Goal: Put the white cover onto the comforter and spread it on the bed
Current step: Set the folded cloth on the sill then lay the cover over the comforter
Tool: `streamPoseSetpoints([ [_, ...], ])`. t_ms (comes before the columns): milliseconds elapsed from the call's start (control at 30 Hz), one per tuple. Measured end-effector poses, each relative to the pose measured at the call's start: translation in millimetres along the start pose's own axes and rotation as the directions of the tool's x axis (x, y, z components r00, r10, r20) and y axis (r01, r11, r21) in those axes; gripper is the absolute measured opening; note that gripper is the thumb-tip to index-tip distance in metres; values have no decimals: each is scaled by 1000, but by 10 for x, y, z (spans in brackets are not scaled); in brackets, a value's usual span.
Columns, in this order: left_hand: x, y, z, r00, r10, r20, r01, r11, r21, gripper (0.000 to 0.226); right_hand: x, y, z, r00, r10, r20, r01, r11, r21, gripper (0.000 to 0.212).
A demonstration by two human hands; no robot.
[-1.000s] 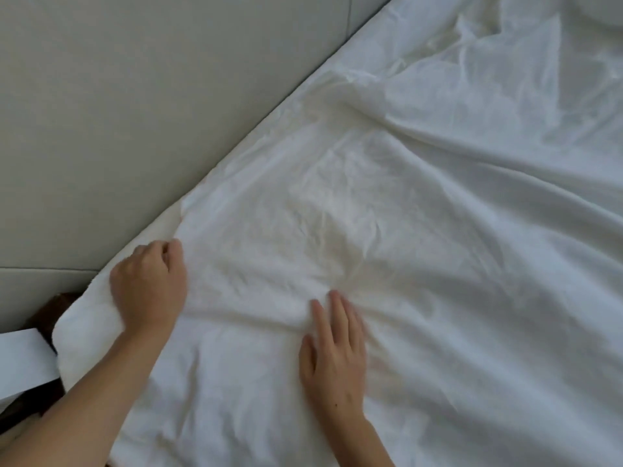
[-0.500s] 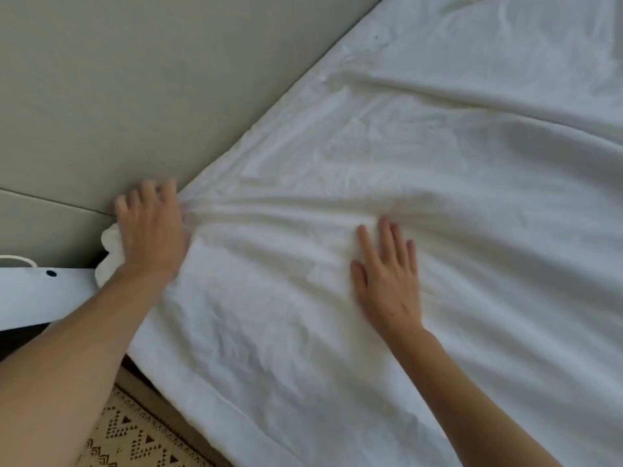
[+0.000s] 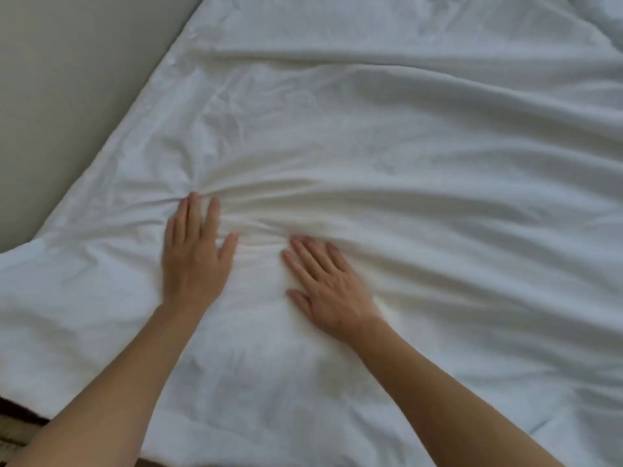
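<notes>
White cotton everywhere, basically: the white fabric cover with the comforter inside (image 3: 404,163) is laid out across the bed and fills nearly the whole view from 12 o'clock round to 6. Both hands are pressed flat on it near the middle, nothing gripped. The left hand (image 3: 194,261) is set at about 9 o'clock of centre, fingers straight and slightly fanned, fingertips pushed into a bunch of creases. The right hand (image 3: 328,288) is laid just beside it toward 3 o'clock, palm down, fingers extended and angled toward 11.

Looks like smoothing is being done. The wrinkles radiate out from the fingertips toward 2 and 3 o'clock, so the cloth is probably being pushed toward the beige padded wall panel (image 3: 67,79) at 10 o'clock to even out the filling. A strip of dark floor (image 3: 13,407) is seen at 8 o'clock past the cover's edge, so that corner is hung over the bed a bit.
</notes>
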State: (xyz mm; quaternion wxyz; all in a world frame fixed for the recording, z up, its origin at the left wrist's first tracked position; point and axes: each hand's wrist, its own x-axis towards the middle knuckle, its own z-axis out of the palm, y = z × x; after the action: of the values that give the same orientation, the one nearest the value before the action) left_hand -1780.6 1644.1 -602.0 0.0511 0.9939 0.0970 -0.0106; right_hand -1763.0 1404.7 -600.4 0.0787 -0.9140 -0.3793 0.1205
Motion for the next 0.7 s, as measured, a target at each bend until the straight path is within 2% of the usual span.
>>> streamPoseSetpoints([
  [100, -105, 248, 1, 981, -192, 7, 192, 981, -1, 61, -520, 653, -86, 966, 256, -20, -256, 967, -9, 61],
  [167, -256, 533, 11, 954, -295, 59, 297, 954, -29, 65, -997, 969, -90, 895, 444, -34, -444, 896, 4, 62],
  [233, -505, 914, 27, 966, -238, 104, 242, 970, -27, 67, -1635, 1167, -61, 808, 588, -31, -587, 809, 24, 63],
  [300, -862, 1428, 55, 982, -75, 172, 79, 997, -20, 66, -2413, 1250, -17, 699, 715, 8, -715, 698, 40, 65],
  [367, -1309, 2002, 55, 960, 72, 269, -63, 997, -42, 67, -3227, 1216, 39, 606, 790, 92, -795, 605, 40, 67],
  [467, -2018, 2825, -43, 824, 239, 513, -229, 970, -84, 71, -4218, 1076, -3, 572, 777, 263, -812, 582, 48, 68],
  [500, -2194, 3026, -98, 782, 266, 564, -275, 959, -71, 76, -4425, 1034, -42, 579, 752, 316, -801, 596, 49, 70],
  [567, -2517, 3452, -353, 672, 261, 693, -339, 941, -26, 86, -4886, 949, -243, 519, 706, 482, -830, 552, 85, 72],
  [633, -2747, 3801, -707, 549, 259, 795, -385, 922, -34, 76, -5299, 819, -495, 429, 655, 622, -892, 417, 176, 63],
  [700, -2952, 4127, -1097, 474, 287, 832, -411, 908, -79, 65, -5708, 641, -820, 402, 653, 642, -915, 255, 312, 56],
])
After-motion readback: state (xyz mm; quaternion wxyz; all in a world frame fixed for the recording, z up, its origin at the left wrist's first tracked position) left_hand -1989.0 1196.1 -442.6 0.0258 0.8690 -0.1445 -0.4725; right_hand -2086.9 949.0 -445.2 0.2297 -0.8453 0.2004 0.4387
